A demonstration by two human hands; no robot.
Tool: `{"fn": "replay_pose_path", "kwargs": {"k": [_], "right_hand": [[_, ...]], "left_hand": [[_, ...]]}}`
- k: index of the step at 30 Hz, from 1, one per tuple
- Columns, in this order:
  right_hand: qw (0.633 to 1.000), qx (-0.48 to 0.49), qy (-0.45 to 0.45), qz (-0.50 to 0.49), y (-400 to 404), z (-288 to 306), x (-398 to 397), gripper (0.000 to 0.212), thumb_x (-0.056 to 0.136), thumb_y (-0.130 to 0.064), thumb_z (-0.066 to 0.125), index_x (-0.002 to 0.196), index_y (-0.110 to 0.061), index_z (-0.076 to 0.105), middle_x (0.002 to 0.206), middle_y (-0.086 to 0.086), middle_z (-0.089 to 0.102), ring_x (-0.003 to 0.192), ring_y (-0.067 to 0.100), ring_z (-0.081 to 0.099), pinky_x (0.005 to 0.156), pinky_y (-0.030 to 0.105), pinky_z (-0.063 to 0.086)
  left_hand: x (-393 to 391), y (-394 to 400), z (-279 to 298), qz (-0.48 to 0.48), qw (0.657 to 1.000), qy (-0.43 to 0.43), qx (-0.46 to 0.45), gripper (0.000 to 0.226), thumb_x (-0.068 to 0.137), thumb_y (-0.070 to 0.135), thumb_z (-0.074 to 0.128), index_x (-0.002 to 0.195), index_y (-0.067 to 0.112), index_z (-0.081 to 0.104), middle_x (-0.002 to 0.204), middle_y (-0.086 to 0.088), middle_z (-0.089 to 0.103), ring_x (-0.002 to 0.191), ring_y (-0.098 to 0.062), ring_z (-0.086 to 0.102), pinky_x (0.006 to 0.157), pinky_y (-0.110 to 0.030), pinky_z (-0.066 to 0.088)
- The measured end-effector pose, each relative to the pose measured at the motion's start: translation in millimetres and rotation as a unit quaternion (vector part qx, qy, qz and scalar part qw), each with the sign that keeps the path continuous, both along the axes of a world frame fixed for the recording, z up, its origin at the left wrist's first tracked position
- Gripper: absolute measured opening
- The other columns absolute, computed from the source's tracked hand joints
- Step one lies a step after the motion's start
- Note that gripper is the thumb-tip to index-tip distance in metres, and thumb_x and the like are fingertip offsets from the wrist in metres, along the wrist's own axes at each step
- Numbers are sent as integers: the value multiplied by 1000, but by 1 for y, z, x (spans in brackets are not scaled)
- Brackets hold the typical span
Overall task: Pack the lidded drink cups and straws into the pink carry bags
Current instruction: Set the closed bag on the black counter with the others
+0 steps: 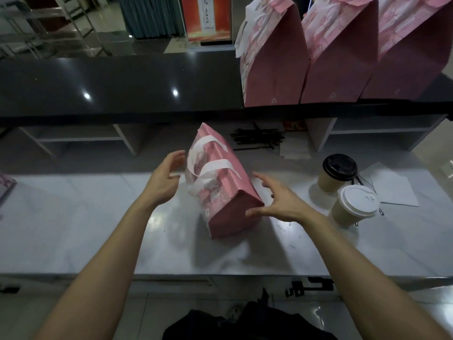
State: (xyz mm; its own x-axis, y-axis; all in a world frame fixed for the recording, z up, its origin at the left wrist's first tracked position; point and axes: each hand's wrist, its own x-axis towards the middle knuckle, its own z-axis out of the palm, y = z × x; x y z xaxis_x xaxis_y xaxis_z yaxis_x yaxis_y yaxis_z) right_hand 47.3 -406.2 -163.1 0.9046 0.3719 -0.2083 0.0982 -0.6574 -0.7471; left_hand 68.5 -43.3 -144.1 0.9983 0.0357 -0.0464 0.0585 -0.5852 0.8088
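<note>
White marble counter (pixel 73 217) carries a pink bag (pixel 220 192) between two open-fingered, empty hands' grips.

A pale, marbled desk (pixel 73 229) fills the foreground and reflects soft overhead light. Behind it rises a glossy black raised ledge (pixel 117 84) showing two bright light spots, with open white cubbyholes (pixel 81 138) underneath. Beyond, a shiny tiled floor (pixel 147 47), grey-blue curtains (pixel 152 15) and a red standing sign (pixel 208 18) appear dimly lit.

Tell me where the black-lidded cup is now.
The black-lidded cup stands right of centre on the white counter, just behind the white-lidded cup.
</note>
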Motion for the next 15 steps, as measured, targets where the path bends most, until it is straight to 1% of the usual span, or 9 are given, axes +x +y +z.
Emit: {"fn": "replay_pose_path", "kwargs": {"k": [1,2,3,5,7,9,11,13,15], "right_hand": [[1000,9,17,4,4,-5,-2,141,50,-89,90,167,-51,21,171,-15,32,148,11,45,119,45,46],[1000,16,22,9,8,-10,-3,144,52,-84,92,169,-50,15,172,-14,31,148,14,46,119,46,47],[1000,19,16,14,12,-16,-5,142,56,-80,92,170,-48,14,171,-12,34,147,16,49,118,48,49],[1000,18,-7,20,20,-29,-11,133,63,-73,88,170,-47,13,165,-8,43,141,18,55,111,49,54],[1000,20,-17,12,28,-37,-18,135,63,-79,88,169,-49,9,164,-10,41,140,15,54,109,49,57],[999,21,-29,2,35,-41,-22,153,50,-86,91,168,-50,1,167,-13,28,147,15,47,113,46,53],[999,34,-29,3,40,-42,-24,164,46,-80,97,169,-48,-8,173,-13,20,154,16,39,120,48,47],[998,49,-32,15,46,-42,-27,159,57,-67,100,170,-46,-11,175,-9,24,155,18,39,122,51,44],[998,51,-47,11,52,-41,-31,150,65,-59,98,170,-45,-9,174,-7,28,155,19,40,122,52,43]], "left_hand": [[-11,4,-6,-18,1000,19,-1,82,94,-8,65,159,37,43,158,8,54,145,-14,53,108,-34,55],[-25,8,-13,-45,998,50,-14,93,88,-4,70,162,41,37,164,8,47,152,-17,47,106,-36,56],[-39,10,-19,-78,992,95,-31,107,82,3,78,166,47,27,170,11,38,156,-16,41,105,-37,56],[-65,5,-30,-127,975,173,-51,142,68,26,101,166,59,5,175,21,19,158,-11,30,111,-46,54],[-83,-8,-42,-128,975,178,-43,162,52,44,111,164,62,-4,175,27,12,159,-11,26,116,-55,51],[-90,-22,-51,-98,984,139,-52,163,50,44,112,165,58,-3,174,26,16,162,-16,26,117,-59,49],[-92,-32,-55,-70,988,109,-86,159,56,35,110,166,57,-3,171,25,24,161,-17,31,113,-54,55],[-92,-38,-57,-60,988,89,-111,147,64,25,106,166,54,5,157,42,37,154,-14,43,101,-38,63],[-94,-41,-60,-54,989,70,-117,131,72,13,102,163,50,16,140,55,44,149,-14,49,87,-22,63]]}}
